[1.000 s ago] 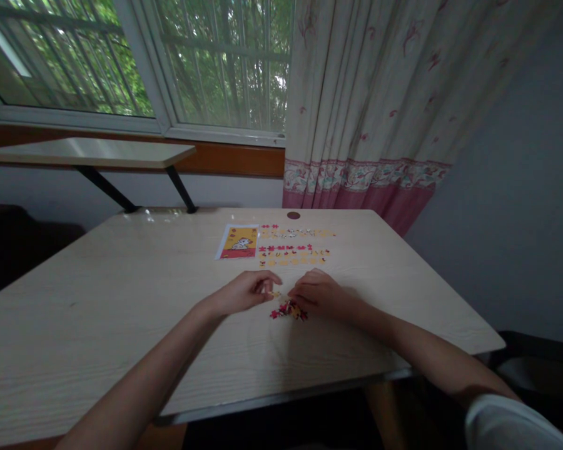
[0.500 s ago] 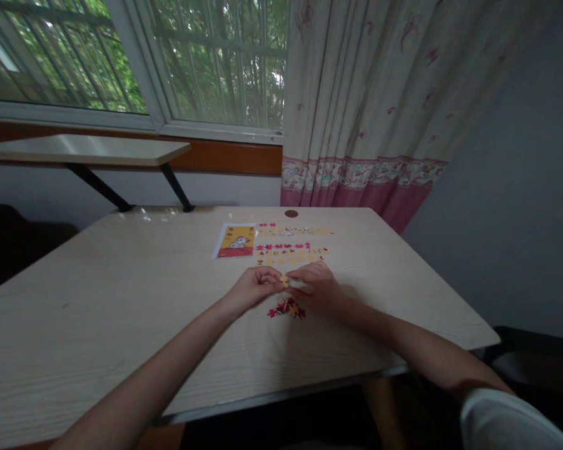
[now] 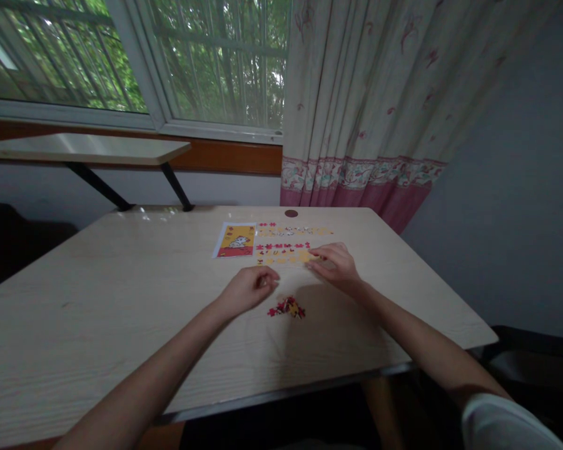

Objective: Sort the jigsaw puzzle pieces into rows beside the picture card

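My right hand (image 3: 335,265) reaches over the right part of the sorted rows, its thumb and fingers pinching a yellow jigsaw piece (image 3: 304,256). My left hand (image 3: 249,289) hovers lower and to the left, its fingers curled in and thumb pressed near them. Whether anything small is between them I cannot make out. Below and between the hands lies a loose heap of jigsaw pieces (image 3: 288,308), mostly red with some yellow. Beyond the hands, rows of red pieces (image 3: 281,246) and yellow pieces (image 3: 281,261) are laid out, partly hidden by my right hand.
A picture card (image 3: 237,241) of a white animal on yellow and red lies left of the rows. A further row of white and yellow pieces (image 3: 293,231) sits behind. The wooden table (image 3: 122,300) carries a raised shelf (image 3: 89,149) at the back left. A curtain (image 3: 356,125) hangs behind.
My hands have parted. The right hand has moved up and away to the right with the yellow piece, toward the rows. The left hand has stayed nearly in place, its fingers more curled.
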The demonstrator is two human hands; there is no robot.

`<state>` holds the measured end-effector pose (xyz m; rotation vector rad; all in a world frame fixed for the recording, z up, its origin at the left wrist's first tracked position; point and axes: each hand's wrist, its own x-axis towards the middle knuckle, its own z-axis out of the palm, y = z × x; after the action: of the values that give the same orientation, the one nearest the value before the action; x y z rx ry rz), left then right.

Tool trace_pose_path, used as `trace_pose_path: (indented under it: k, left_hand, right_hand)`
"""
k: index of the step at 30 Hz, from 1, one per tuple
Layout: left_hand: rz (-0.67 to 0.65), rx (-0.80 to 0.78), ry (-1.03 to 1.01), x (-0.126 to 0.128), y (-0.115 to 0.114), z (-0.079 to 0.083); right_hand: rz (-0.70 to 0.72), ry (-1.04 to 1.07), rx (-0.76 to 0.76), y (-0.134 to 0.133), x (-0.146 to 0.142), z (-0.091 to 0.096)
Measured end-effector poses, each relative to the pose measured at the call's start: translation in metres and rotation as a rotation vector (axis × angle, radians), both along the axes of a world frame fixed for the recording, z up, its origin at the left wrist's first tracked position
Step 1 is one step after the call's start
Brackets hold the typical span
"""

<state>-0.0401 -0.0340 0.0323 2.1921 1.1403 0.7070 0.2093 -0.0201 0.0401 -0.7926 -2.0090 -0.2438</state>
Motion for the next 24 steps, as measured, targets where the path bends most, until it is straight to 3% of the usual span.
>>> trace_pose_path:
  k: [4, 13, 18, 24]
  left_hand:
    - [-0.09, 0.247, 0.31, -0.011, 0.002, 0.002]
    - [-0.166, 0.308, 0.426, -0.014, 0.003, 0.0]
    - [-0.183, 0.327, 0.431, -0.014, 0.004, 0.0]
    - [-0.197, 0.326, 0.404, -0.014, 0.003, 0.0]
  right_hand:
    - [-0.005, -0.01, 0.024, 0.008, 0.014, 0.002]
    - [0.019, -0.065, -0.033, 0.012, 0.02, 0.002]
    - [0.029, -0.169, -0.32, 0.027, 0.046, 0.004]
    - [-0.04, -0.183, -0.704, 0.047, 0.083, -0.011]
